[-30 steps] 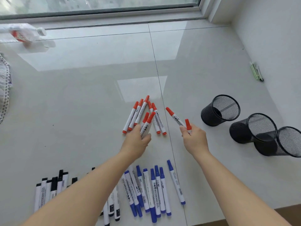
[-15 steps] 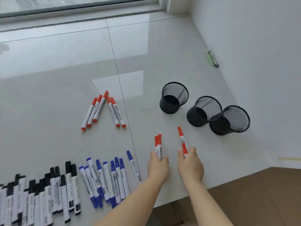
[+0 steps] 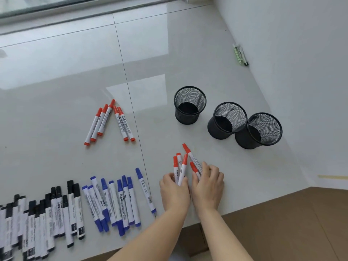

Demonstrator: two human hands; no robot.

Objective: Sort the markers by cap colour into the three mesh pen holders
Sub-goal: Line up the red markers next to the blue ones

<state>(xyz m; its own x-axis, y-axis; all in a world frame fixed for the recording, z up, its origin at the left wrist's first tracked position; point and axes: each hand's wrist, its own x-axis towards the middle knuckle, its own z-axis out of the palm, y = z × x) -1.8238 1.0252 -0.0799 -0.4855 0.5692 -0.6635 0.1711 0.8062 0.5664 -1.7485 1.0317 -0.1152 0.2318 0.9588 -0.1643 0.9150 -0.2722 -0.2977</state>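
Head view: three red-capped markers (image 3: 179, 171) are gripped in the left hand (image 3: 174, 193), fingers curled round the barrels, caps pointing away toward the holders. Two more red-capped markers (image 3: 194, 162) are held in the right hand (image 3: 207, 187), fingers curled round them, one cap sticking out further than the other. Both hands are pressed together near the front edge of the white surface (image 3: 244, 176). Three black mesh pen holders (image 3: 189, 105) (image 3: 227, 120) (image 3: 259, 130) are stood upright toward the right edge, the two rightmost touching, the left one set apart. Five red markers (image 3: 109, 122) are left lying mid-surface. Blue-capped markers (image 3: 116, 202) are laid in a row at the front edge, black-capped markers (image 3: 43, 219) bunched at the front-left corner. A green pen-like item (image 3: 240, 54) is seen by the wall.
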